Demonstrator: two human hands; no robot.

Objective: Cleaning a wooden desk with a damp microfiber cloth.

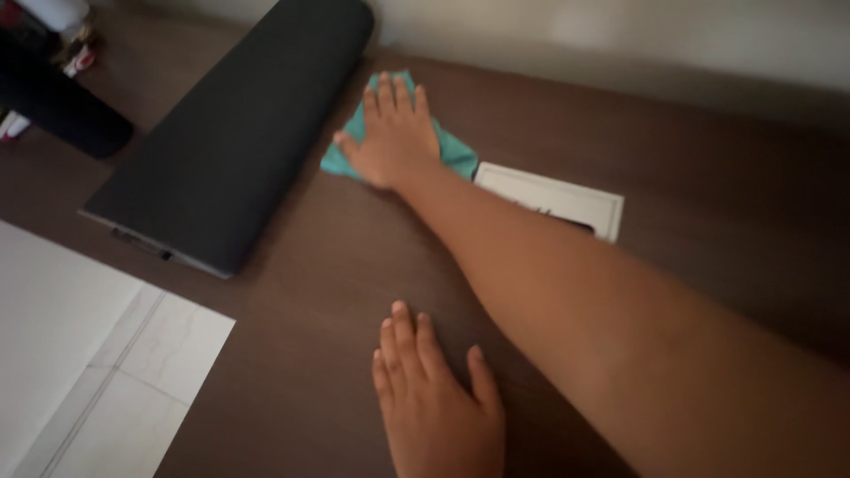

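Desk point(673, 150) of dark wood carries a long black case point(230, 133). Right hand point(391, 133) presses flat, fingers together, on a teal cloth point(456, 155) beside that case: wiping appears underway, and continuing calls for steady downward pressure. Left hand point(438, 403) rests flat nearby, fingers loosely together. White card point(553, 199) is partly hidden by the forearm.
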